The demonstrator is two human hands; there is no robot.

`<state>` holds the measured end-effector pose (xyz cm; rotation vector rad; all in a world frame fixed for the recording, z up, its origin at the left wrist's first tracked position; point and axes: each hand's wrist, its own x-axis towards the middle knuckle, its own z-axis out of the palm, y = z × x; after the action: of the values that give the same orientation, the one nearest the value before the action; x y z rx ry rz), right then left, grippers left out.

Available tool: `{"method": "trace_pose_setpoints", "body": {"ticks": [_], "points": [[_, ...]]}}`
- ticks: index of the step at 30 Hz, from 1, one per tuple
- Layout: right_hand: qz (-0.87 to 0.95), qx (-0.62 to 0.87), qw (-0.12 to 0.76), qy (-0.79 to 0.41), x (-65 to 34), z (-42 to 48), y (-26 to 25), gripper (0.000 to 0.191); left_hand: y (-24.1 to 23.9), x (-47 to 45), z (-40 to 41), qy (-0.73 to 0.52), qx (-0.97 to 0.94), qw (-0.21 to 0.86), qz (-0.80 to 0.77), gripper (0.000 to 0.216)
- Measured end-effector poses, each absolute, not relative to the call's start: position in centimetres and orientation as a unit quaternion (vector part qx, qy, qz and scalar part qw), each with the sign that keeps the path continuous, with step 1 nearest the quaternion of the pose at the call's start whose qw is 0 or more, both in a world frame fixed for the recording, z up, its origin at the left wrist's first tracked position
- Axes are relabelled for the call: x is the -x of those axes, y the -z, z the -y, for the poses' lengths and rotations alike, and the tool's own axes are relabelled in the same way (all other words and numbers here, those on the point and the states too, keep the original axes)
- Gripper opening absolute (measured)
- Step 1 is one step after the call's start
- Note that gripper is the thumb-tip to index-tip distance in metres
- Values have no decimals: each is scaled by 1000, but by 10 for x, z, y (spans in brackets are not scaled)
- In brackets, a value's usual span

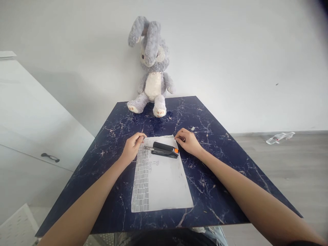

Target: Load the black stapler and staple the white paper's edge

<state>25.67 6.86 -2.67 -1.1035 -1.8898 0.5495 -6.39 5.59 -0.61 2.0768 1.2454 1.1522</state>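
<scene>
The paper (167, 184) lies flat on the dark marbled table (210, 194), a black stapler (164, 149) lying across its far half (whether it is one sheet or several, I cannot tell). The stapler's orange-marked end (175, 150) reaches the paper's right edge, so a tilt or sharp tug could let it slide off; its metal strip (148, 148) juts out leftward and might catch or scratch the paper. The left hand (133, 145) pinches the far left corner, the right hand (189, 140) the far right one. Uneven pull between them could crease or skew the paper, or tear a corner under the stapler's weight. Farther off, a plush rabbit (153, 83) sits against the wall (230, 68); a hard knock to the table could topple it.
</scene>
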Motion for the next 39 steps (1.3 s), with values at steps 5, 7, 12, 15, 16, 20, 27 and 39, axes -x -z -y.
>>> {"method": "trace_pose_setpoints", "body": {"ticks": [5, 7, 12, 15, 16, 20, 27, 39], "points": [[758, 446, 424, -215, -257, -68, 25, 13, 5, 63, -57, -391, -792, 215, -417, 27], [759, 447, 422, -214, -257, -68, 25, 13, 4, 63, -55, -396, -787, 214, -421, 29], [761, 441, 424, -215, -256, -68, 26, 14, 3, 63, -52, -413, -766, 234, -433, 29], [759, 443, 427, -216, -257, -70, 28, 13, 5, 64, -53, -406, -769, 241, -431, 25], [757, 444, 427, -216, -258, -70, 29, 13, 6, 65, -54, -403, -770, 241, -431, 25], [756, 447, 427, -214, -259, -71, 31, 12, 7, 67, -57, -382, -795, 225, -413, 25], [757, 448, 424, -217, -259, -70, 30, 12, 4, 66, -57, -364, -836, 196, -360, 19], [757, 449, 420, -221, -258, -69, 29, 12, 10, 70, -59, -336, -853, 173, -360, 15]]}}
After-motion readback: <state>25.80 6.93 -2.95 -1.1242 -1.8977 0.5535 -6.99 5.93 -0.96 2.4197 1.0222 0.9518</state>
